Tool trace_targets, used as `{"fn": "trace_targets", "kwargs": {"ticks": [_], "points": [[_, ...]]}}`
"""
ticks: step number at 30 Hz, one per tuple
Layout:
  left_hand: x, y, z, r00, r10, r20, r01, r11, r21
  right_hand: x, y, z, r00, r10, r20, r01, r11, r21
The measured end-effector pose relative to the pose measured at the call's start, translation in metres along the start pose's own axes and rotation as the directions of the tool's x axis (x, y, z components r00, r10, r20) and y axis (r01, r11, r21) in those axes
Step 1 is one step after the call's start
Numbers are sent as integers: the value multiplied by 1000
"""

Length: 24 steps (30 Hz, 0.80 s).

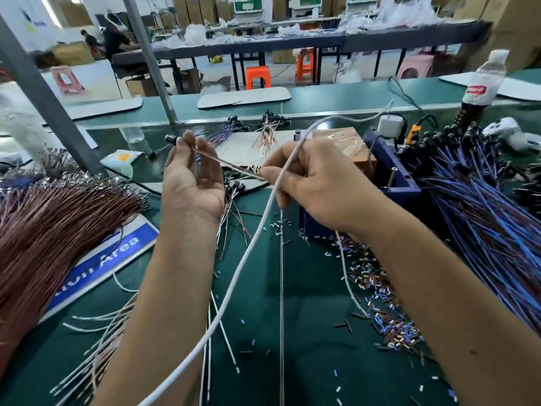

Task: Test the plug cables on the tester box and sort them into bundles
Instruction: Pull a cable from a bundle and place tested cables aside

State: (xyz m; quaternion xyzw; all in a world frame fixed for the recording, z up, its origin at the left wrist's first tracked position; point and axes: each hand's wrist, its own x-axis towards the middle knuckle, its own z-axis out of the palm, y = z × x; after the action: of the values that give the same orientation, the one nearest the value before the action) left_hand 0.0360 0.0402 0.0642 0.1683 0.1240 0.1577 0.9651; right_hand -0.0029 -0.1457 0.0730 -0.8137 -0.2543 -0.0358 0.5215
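Note:
I hold one thin brown plug cable (225, 163) stretched between both hands above the green mat. My left hand (191, 183) pinches its black plug end (170, 139) at the fingertips, palm turned toward me. My right hand (316, 183) pinches the wire's other end, just left of the tester box (349, 148), a brown taped box set in a blue frame (398, 177). A thick white lead (251, 244) runs past my right hand toward the box. Small sorted bundles of blue cables (227, 130) and pink-white cables (268, 127) lie behind my hands.
A big pile of brown cables (58, 224) fills the left, over a blue sign (117, 253). A mass of blue cables (474, 206) fills the right. Cut sleeve bits (380, 303) litter the mat. A water bottle (483, 83) stands at the back right, a grey post (44, 92) at the left.

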Motion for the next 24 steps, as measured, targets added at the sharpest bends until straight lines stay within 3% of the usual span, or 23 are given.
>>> {"fn": "trace_targets", "kwargs": {"ticks": [3, 6, 7, 10, 14, 17, 19, 22, 24], "points": [[-4, -13, -22, 997, -71, -4, 71, 997, 10, -17, 12, -12, 1000, 0, 31, 5, 984, -177], [-16, -42, -50, 999, -5, -37, 16, 953, 303, -38, 27, -26, 997, -17, 79, 47, 921, -387], [-21, -54, -60, 998, 55, -19, -40, 881, 472, -45, 32, -32, 995, 5, 103, 43, 889, -456], [-32, -86, -85, 981, 91, 170, -193, 460, 867, -63, 50, -44, 992, 58, 112, 23, 789, -614], [-47, -105, -96, 987, 22, 156, -157, 83, 984, -75, 73, -53, 999, 41, -2, -31, 727, -686], [-60, -109, -98, 984, 2, 179, -178, -89, 980, -81, 91, -52, 998, -34, -61, -13, 767, -641], [-68, -112, -99, 986, -67, 152, -158, -110, 981, -84, 101, -49, 994, -86, -74, 26, 808, -589], [-84, -116, -97, 989, -128, 71, -62, 73, 995, -84, 113, -44, 981, -168, -95, 89, 831, -548], [-93, -121, -97, 989, -120, 90, -67, 182, 981, -84, 121, -45, 973, -191, -130, 94, 842, -531]]}}
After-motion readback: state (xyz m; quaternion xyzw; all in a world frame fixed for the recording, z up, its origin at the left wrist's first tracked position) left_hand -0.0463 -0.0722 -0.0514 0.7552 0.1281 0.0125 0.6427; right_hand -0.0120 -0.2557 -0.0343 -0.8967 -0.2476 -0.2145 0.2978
